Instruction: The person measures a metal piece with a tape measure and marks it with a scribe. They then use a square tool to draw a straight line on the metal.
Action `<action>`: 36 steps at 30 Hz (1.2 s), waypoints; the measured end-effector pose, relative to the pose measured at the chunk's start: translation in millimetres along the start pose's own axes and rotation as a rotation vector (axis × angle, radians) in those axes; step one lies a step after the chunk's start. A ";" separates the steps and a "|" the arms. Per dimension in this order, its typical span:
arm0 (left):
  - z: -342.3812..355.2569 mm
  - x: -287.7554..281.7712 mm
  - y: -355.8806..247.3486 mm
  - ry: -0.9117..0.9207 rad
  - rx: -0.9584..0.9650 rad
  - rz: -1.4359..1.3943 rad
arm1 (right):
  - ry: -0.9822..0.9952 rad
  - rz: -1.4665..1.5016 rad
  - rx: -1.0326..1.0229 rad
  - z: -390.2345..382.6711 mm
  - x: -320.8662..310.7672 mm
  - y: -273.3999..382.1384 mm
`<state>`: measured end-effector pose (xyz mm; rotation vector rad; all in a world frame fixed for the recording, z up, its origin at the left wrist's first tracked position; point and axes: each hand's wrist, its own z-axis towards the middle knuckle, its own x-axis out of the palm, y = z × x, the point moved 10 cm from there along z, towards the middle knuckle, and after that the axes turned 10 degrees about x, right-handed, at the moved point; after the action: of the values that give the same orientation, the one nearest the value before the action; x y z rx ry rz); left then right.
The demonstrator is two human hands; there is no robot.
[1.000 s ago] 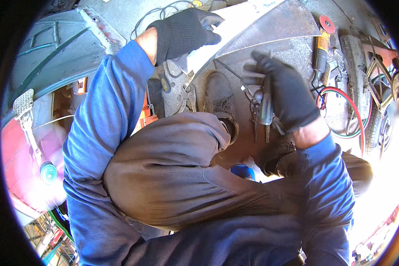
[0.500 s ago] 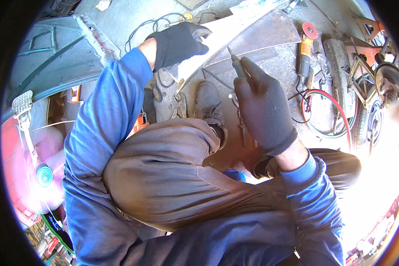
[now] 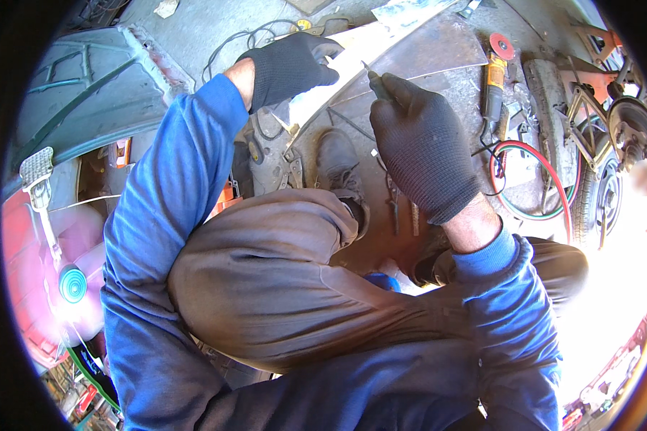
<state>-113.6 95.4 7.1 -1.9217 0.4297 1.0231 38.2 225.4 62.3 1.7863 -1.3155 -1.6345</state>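
My left hand [image 3: 286, 73], in a black knit glove, curls its fingers onto a long, bright white panel [image 3: 354, 54] at the top centre. My gloved right hand [image 3: 424, 151] is closed round a slim pointed tool [image 3: 377, 85], its tip over the panel's near edge, to the right of my left fingers; whether the tip touches cannot be told. A darker, scuffed metal sheet [image 3: 446, 44] lies beside the white panel. Below, pliers [image 3: 295, 172] and other small tools lie around my boot [image 3: 338, 165].
An angle grinder [image 3: 493, 90], red and green hoses [image 3: 553, 179], a wheel [image 3: 600, 205] and jointed metal parts fill the right. A grey body panel [image 3: 93, 108] and a pedal on an arm [image 3: 36, 172] are at the left. Cables [image 3: 230, 50] lie behind my left hand.
My right hand has risen leftward, bringing the pointed tool up to the white panel with its tip forward. My left hand stays on the panel, slightly further left and down in the picture.
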 end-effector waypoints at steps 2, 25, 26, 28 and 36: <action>-0.3 2.6 1.6 0.017 -0.010 -0.021 | -0.014 0.013 -0.004 -0.8 0.5 3.5; 2.0 6.9 5.3 -0.063 -0.014 -0.080 | 0.025 -0.011 -0.086 -25.2 23.0 20.0; 2.9 8.8 8.4 -0.057 -0.019 -0.080 | 0.025 0.015 -0.087 -25.0 22.0 18.9; 3.0 10.6 13.1 -0.045 -0.031 -0.079 | 0.024 0.051 -0.051 -23.9 19.5 13.2; 1.5 10.4 13.8 -0.030 -0.064 -0.044 | 0.052 -0.020 0.022 -35.9 24.2 2.4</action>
<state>-116.9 90.1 -9.1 -1.9612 0.3401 1.0469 67.5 193.5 59.5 1.8470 -1.3020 -1.5793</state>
